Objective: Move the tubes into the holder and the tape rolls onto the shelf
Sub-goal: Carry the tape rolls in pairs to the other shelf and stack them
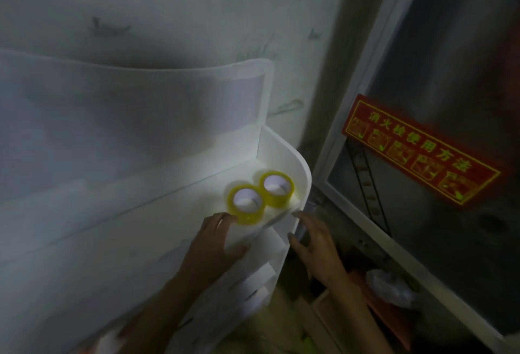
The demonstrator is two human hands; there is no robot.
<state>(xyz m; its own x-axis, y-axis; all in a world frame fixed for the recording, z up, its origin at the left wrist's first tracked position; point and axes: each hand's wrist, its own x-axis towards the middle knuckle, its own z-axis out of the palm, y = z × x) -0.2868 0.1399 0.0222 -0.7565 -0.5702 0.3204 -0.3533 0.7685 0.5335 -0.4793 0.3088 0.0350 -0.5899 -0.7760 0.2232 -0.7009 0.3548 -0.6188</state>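
Note:
Two yellow tape rolls lie flat, side by side, on the top shelf (281,156) of a white shelf unit: the front roll (247,204) and the back roll (277,188). My left hand (219,238) is at the shelf's front edge, with its fingertips against the front roll and its thumb under the edge; it holds nothing. My right hand (315,244) hovers with spread fingers beside the unit's rounded right side wall (302,182). I cannot make out any tubes or a holder in the dim light.
A translucent white panel (140,106) rises behind the shelf against the wall. Lower white shelves (261,272) sit below. A metal cabinet door with a red sign (419,151) stands to the right. A crumpled plastic bag (391,286) and clutter lie on the floor.

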